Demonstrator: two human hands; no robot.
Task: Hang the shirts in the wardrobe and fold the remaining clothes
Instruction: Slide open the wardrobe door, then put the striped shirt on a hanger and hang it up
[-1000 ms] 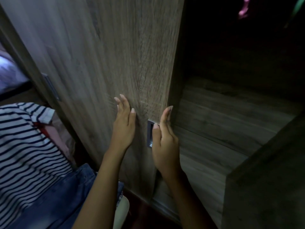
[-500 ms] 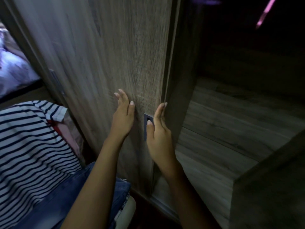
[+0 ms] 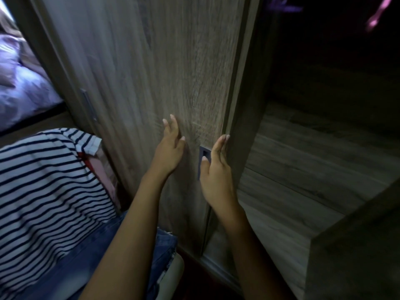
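The wardrobe door (image 3: 168, 61) is matt, grey-brown wood grain with a small dark rectangular recessed handle (image 3: 203, 150). The left hand (image 3: 171, 150) lies flat on the panel, fingers straight. The right hand (image 3: 216, 169) has straight fingers along the door's edge and its thumb at the handle. Neither hand grips anything. A soft navy-and-white striped shirt (image 3: 43, 180) lies at the left on frayed denim (image 3: 162, 250), outside the wardrobe.

Left hand (image 3: 171, 149) and right hand (image 3: 216, 169) have slid the wardrobe door (image 3: 173, 68) left, toward the striped shirt (image 3: 45, 191).
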